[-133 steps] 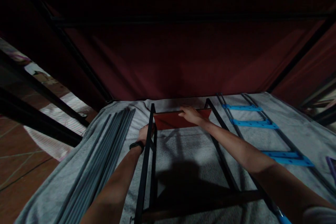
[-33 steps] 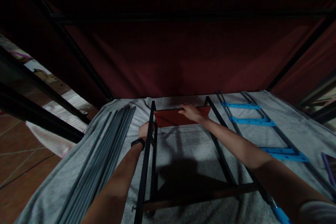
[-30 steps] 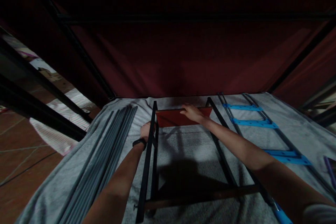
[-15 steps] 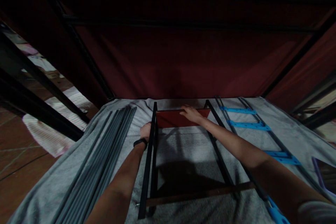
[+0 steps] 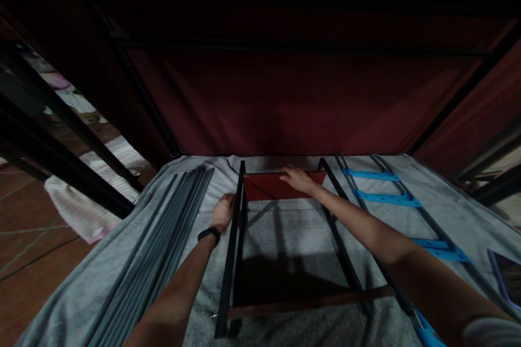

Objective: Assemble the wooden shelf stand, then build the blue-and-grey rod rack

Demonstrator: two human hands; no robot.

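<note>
A dark metal frame (image 5: 232, 252) lies on the grey cloth, with a red-brown board (image 5: 262, 187) fitted across its far end and a brown board (image 5: 297, 306) across its near end. My left hand (image 5: 223, 210), with a black band at the wrist, is at the outer side of the left bar. Its fingers are curled against the bar, and whatever they pinch is hidden. Over the top edge of the far board bends my right hand (image 5: 297, 179), fingers gripping it. A small shiny bolt-like piece (image 5: 214, 316) sticks out at the frame's near left corner.
Several grey tubes (image 5: 163, 244) lie side by side on the left of the grey cloth (image 5: 97, 276). Dark rods with blue connectors (image 5: 388, 198) are on the right, near a dark flat purple-edged object (image 5: 504, 276). A dark red panel (image 5: 285, 103) stands behind.
My left hand has shifted slightly back and left along the bar, showing more of its back. My right hand keeps its place on the far board. The view has tilted a little.
</note>
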